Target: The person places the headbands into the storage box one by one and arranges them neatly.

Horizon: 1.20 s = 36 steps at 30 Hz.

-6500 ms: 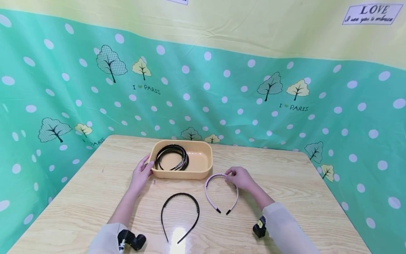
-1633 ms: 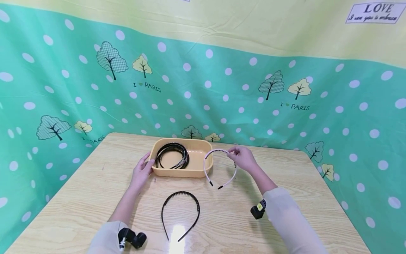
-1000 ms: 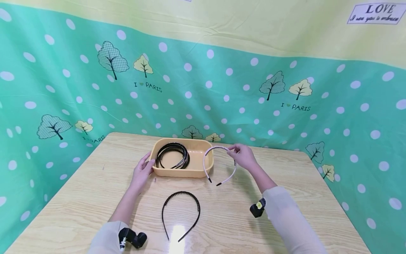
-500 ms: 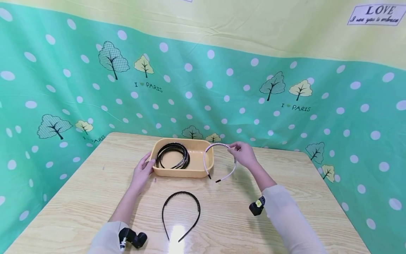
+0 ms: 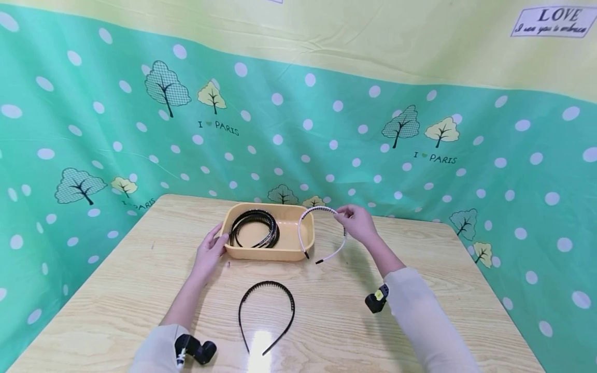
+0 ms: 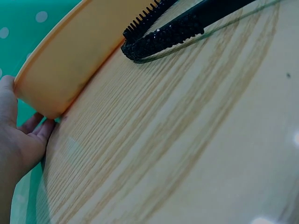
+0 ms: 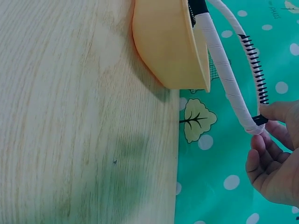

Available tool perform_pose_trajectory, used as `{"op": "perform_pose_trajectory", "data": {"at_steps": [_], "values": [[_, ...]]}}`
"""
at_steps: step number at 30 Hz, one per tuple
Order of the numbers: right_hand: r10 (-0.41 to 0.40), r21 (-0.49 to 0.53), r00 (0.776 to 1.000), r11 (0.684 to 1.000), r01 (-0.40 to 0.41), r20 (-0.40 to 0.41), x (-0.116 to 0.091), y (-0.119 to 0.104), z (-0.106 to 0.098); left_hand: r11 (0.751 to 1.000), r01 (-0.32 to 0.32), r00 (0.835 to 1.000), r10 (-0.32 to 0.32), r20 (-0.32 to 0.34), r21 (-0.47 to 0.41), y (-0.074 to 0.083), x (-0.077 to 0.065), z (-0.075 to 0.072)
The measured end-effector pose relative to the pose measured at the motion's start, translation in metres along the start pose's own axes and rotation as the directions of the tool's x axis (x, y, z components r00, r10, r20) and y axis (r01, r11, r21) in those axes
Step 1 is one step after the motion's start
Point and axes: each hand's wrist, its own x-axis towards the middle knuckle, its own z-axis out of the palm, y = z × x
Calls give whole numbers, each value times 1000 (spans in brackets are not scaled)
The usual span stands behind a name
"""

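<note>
My right hand (image 5: pixel 358 224) pinches a pale pink headband (image 5: pixel 302 241) with black teeth and black tips between thumb and fingers. The headband hangs raised, overlapping the right end of an orange-yellow plastic tray (image 5: pixel 266 254) in the head view. In the right wrist view, the pinch on the headband (image 7: pixel 224 70) is at its side. My left hand (image 5: pixel 210 254) holds the tray's left end; the left wrist view shows its fingers around the tray's corner. Several black headbands (image 5: pixel 271 223) lie stacked in the tray's left part.
A black toothed headband (image 5: pixel 292 305) lies on the wooden table (image 5: pixel 154 290) in front of the tray, its ends toward me. A green and yellow patterned cloth (image 5: pixel 298 124) hangs behind the table and at its sides.
The pink headband lay on the table at first; my right hand has lifted it up toward the tray's right end and keeps raising it slightly. Left hand and tray stay put.
</note>
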Motion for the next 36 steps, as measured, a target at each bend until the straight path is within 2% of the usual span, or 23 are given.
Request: {"op": "perform_pose_trajectory", "data": {"at_steps": [4,36], "values": [[-10,5,1000,1000,10,-5,2,-2,0,1000,-3,1000,3,-3,9,-2,1,0],[64,77,998,995,-62,-20,12,-13,7,1000,-13,1000,13,-1,-11,0,0,0]]}}
